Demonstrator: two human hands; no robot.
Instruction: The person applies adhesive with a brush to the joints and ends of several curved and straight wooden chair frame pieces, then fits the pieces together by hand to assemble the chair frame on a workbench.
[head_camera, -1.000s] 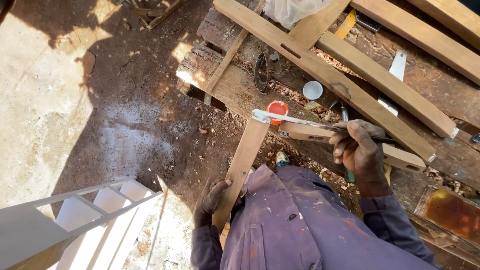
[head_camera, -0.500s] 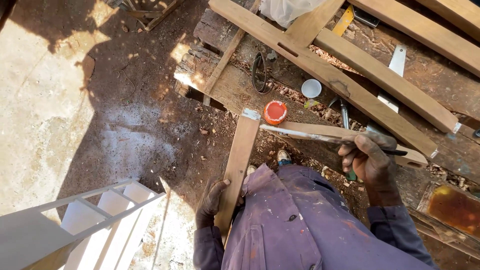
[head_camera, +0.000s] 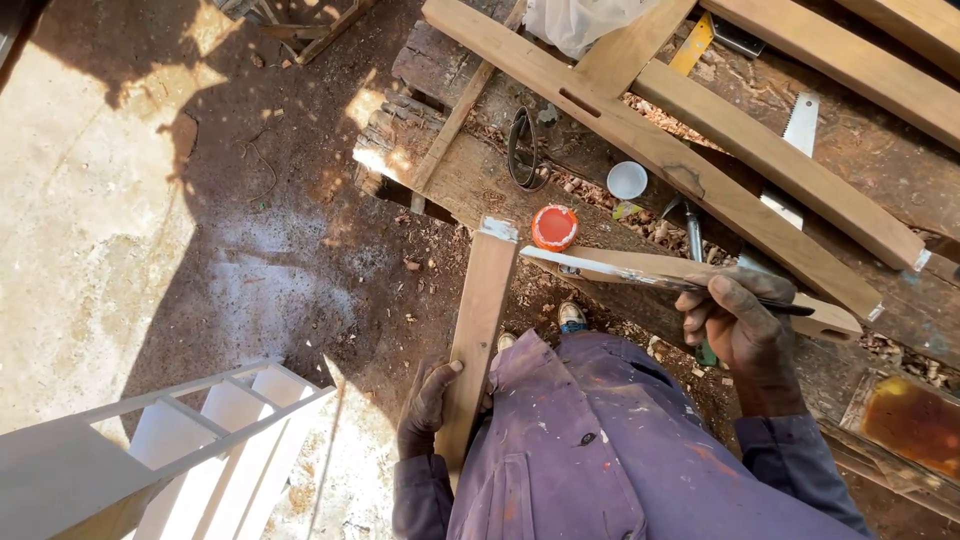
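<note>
My left hand (head_camera: 428, 402) grips the lower part of a bare wooden plank (head_camera: 481, 320) that stands on end against my purple work shirt. The plank's top end (head_camera: 497, 228) is smeared white. My right hand (head_camera: 745, 332) is shut on a long flat tool (head_camera: 610, 268) coated in white, with its dark handle sticking out to the right. The tool's tip lies just right of the plank's top end. A small round red-topped tin (head_camera: 554, 226) sits on the workbench right above the tool.
A rough wooden workbench (head_camera: 470, 175) carries long timber beams (head_camera: 700, 185), a handsaw (head_camera: 790, 150), a small white cup (head_camera: 627, 180), a dark loop (head_camera: 520, 150) and a yellow tool (head_camera: 692, 45). A white painted frame (head_camera: 150, 440) stands at lower left on dirt ground.
My right hand and the white-coated tool have shifted slightly down and to the right, so the tip has come off the plank's top end. My left hand keeps its grip on the plank.
</note>
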